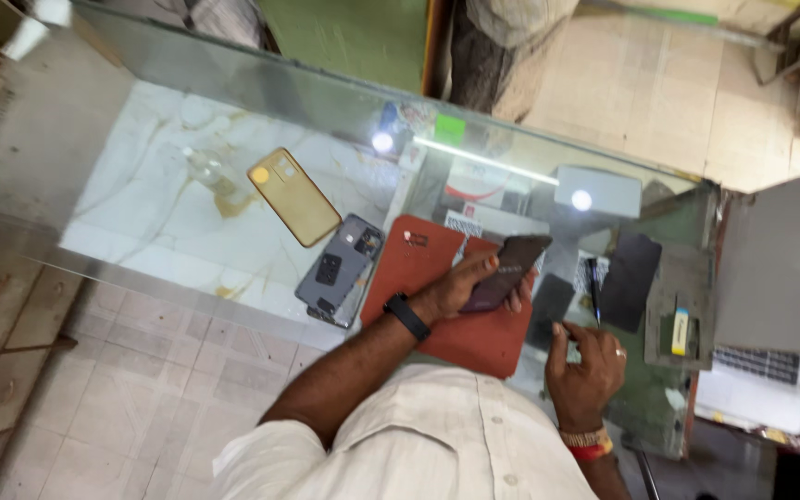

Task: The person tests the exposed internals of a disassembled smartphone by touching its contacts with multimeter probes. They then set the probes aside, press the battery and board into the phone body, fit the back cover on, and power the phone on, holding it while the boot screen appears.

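Observation:
My left hand point(460, 287) grips a dark phone part point(508, 268), a flat back panel, tilted above a red-brown mat point(428, 268) on the glass counter. A black band sits on that wrist. My right hand point(587, 366) rests on the counter at the mat's right edge, fingers curled, with a ring and red-and-gold bangles; whether it pinches something small I cannot tell. An opened phone body point(340, 270) with exposed insides lies left of the mat. A yellowish phone case point(294, 196) lies further left.
The glass counter point(141, 167) shows shelves and boxes beneath. A black pen-like tool point(593, 287), dark flat panels point(630, 280) and a small yellow item point(680, 331) lie right of the mat. Another person point(502, 46) stands beyond the counter. Tiled floor lies at lower left.

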